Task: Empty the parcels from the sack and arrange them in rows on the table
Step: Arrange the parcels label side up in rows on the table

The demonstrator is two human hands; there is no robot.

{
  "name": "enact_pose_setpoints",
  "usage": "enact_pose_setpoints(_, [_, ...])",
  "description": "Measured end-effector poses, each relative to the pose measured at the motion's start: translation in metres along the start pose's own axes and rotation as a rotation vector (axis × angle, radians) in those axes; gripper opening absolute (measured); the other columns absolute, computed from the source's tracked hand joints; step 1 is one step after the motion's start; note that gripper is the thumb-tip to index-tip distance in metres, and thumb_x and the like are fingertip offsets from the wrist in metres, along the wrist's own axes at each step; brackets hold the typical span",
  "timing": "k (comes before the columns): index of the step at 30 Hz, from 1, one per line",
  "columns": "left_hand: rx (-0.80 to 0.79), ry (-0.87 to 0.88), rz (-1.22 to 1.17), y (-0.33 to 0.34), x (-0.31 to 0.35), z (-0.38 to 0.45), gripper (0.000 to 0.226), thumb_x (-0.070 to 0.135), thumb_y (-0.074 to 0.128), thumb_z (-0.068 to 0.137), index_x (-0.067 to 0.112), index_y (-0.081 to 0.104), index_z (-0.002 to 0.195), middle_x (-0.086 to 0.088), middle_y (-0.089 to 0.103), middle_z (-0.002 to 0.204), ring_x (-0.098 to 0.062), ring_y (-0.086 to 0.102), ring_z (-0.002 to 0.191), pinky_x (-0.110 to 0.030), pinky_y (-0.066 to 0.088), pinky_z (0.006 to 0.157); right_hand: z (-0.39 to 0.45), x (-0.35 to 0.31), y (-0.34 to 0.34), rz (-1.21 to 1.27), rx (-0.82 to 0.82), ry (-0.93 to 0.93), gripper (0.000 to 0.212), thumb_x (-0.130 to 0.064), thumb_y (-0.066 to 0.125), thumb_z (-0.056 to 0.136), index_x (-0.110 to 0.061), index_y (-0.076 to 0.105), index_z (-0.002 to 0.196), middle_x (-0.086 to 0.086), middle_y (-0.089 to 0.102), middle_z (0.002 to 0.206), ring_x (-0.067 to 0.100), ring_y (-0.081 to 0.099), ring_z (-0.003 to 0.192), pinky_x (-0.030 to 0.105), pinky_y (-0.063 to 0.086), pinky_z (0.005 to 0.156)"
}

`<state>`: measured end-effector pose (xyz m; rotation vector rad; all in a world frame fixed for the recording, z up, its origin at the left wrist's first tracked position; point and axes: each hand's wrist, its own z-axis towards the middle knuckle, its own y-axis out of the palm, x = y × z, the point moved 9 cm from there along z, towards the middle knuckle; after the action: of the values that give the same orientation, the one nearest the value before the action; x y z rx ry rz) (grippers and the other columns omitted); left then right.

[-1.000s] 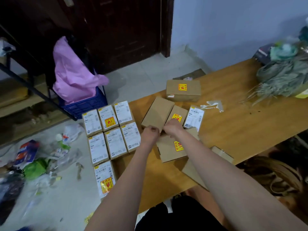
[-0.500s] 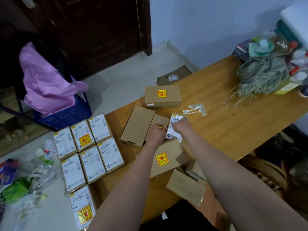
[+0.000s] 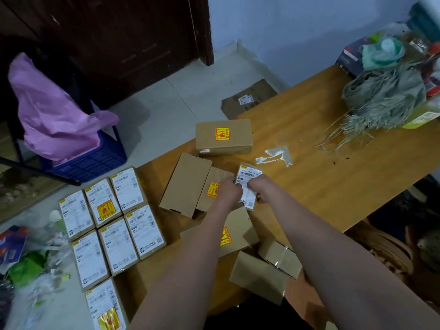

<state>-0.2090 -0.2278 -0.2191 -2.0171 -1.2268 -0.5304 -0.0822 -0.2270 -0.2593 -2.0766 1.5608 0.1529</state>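
Parcel in hand: a small box with a white label [image 3: 248,186] sits on the counter [image 3: 321,186], at the right end of a short line beside a box with a yellow sticker [image 3: 214,189] and a plain brown box [image 3: 184,184].
What has changed: a second ago both hands worked a box nearer the body; now they have reached further out to the labelled box, so another row is taking shape.
Meaning for the task: seven labelled boxes [image 3: 112,232] already lie tidy at the left; several brown boxes [image 3: 259,275] near the body look unsorted, so I judge the job partly done.
Left hand: the left hand [image 3: 229,192] lies knuckles-up across the sticker box, its grip pinching the label box's left edge.
Right hand: the right hand [image 3: 258,188] holds the same box's right side, fingers curled under; both grips are closed on it.
Arms: both forearms stretch forward, converging.
Sack: a grey frayed heap [image 3: 383,96] lies far right; whether it is the sack I cannot tell.
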Motion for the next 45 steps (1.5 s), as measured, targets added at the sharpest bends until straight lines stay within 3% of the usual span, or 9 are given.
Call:
enact_pose_setpoints(2, [-0.013, -0.037, -0.083, 0.002, 0.001, 0.0, 0.033, -0.001, 0.037, 0.091, -0.003, 0.061, 0.115, -0.022, 0.065, 0.116, -0.033, 0.062, 0.107, -0.044, 0.054, 0.075, 0.002, -0.003, -0.002, 0.013, 0.003, -0.014, 0.03, -0.007, 0.046, 0.092, -0.006, 0.061, 0.118, 0.014, 0.068, 0.113, 0.029, 0.067, 0.096, 0.036, 0.052, 0.075])
enact_pose_setpoints(6, [-0.075, -0.08, -0.206, 0.011, 0.001, 0.003, 0.037, 0.001, 0.039, 0.087, 0.003, 0.064, 0.114, -0.019, 0.068, 0.114, -0.035, 0.068, 0.102, -0.033, 0.055, 0.065, 0.006, -0.013, -0.015, 0.041, 0.055, -0.049, 0.031, -0.004, 0.046, 0.089, -0.005, 0.063, 0.115, 0.014, 0.07, 0.109, 0.032, 0.069, 0.097, 0.04, 0.057, 0.085])
enact_pose_setpoints(10, [-0.104, -0.055, -0.25, 0.015, 0.009, 0.003, 0.041, -0.002, 0.036, 0.088, 0.01, 0.067, 0.111, -0.007, 0.072, 0.104, -0.021, 0.07, 0.09, -0.022, 0.05, 0.059, -0.006, -0.031, -0.032, -0.07, 0.131, -0.096, 0.03, -0.005, 0.048, 0.091, -0.003, 0.055, 0.119, 0.007, 0.058, 0.083, 0.021, 0.059, 0.069, 0.025, 0.04, 0.052])
enact_pose_setpoints(15, [-0.065, 0.024, -0.268, 0.003, 0.026, 0.005, 0.037, -0.002, 0.042, 0.088, 0.011, 0.063, 0.116, -0.002, 0.07, 0.106, -0.024, 0.068, 0.098, -0.033, 0.056, 0.074, -0.015, -0.05, -0.04, -0.119, 0.191, -0.138, 0.029, -0.009, 0.054, 0.09, -0.003, 0.055, 0.118, 0.008, 0.061, 0.089, 0.02, 0.053, 0.064, 0.025, 0.034, 0.043])
enact_pose_setpoints(24, [0.089, 0.02, -0.345, -0.042, 0.006, -0.006, 0.022, 0.005, 0.049, 0.096, 0.018, 0.047, 0.113, -0.006, 0.062, 0.119, -0.025, 0.065, 0.103, -0.031, 0.054, 0.068, -0.039, -0.062, -0.013, -0.004, 0.133, -0.227, 0.02, -0.003, 0.056, 0.084, -0.007, 0.065, 0.102, 0.015, 0.07, 0.106, 0.032, 0.067, 0.093, 0.034, 0.053, 0.07])
enact_pose_setpoints(28, [0.167, 0.036, -0.356, -0.068, -0.011, -0.018, 0.019, 0.008, 0.05, 0.097, 0.02, 0.045, 0.11, -0.009, 0.063, 0.123, -0.026, 0.067, 0.102, -0.044, 0.059, 0.082, -0.055, -0.074, 0.009, -0.021, 0.112, -0.306, 0.02, -0.001, 0.061, 0.085, -0.008, 0.069, 0.102, 0.013, 0.07, 0.11, 0.027, 0.066, 0.095, 0.029, 0.048, 0.07])
enact_pose_setpoints(32, [0.252, 0.039, -0.409, -0.093, -0.03, -0.04, 0.02, 0.005, 0.047, 0.099, 0.017, 0.042, 0.114, -0.007, 0.064, 0.115, -0.022, 0.067, 0.091, -0.032, 0.058, 0.067, -0.068, -0.075, 0.04, -0.041, 0.058, -0.325, 0.013, -0.008, 0.066, 0.084, -0.015, 0.068, 0.095, 0.009, 0.07, 0.111, 0.026, 0.067, 0.1, 0.032, 0.054, 0.083])
enact_pose_setpoints(40, [0.327, 0.037, -0.517, -0.131, -0.083, -0.082, 0.025, 0.011, 0.049, 0.1, 0.021, 0.041, 0.121, -0.004, 0.066, 0.102, -0.012, 0.068, 0.076, -0.022, 0.053, 0.052, -0.097, -0.07, 0.094, 0.003, -0.066, -0.344, 0.02, -0.016, 0.07, 0.086, -0.011, 0.066, 0.105, 0.006, 0.067, 0.1, 0.024, 0.064, 0.083, 0.03, 0.05, 0.056])
enact_pose_setpoints(45, [0.326, 0.015, -0.592, -0.145, -0.116, -0.106, 0.038, 0.005, 0.05, 0.097, 0.027, 0.042, 0.127, -0.004, 0.066, 0.1, -0.016, 0.068, 0.083, -0.03, 0.057, 0.064, -0.11, -0.053, 0.131, 0.01, -0.187, -0.363, 0.028, -0.015, 0.074, 0.085, -0.006, 0.068, 0.111, 0.009, 0.072, 0.107, 0.027, 0.071, 0.093, 0.042, 0.059, 0.082])
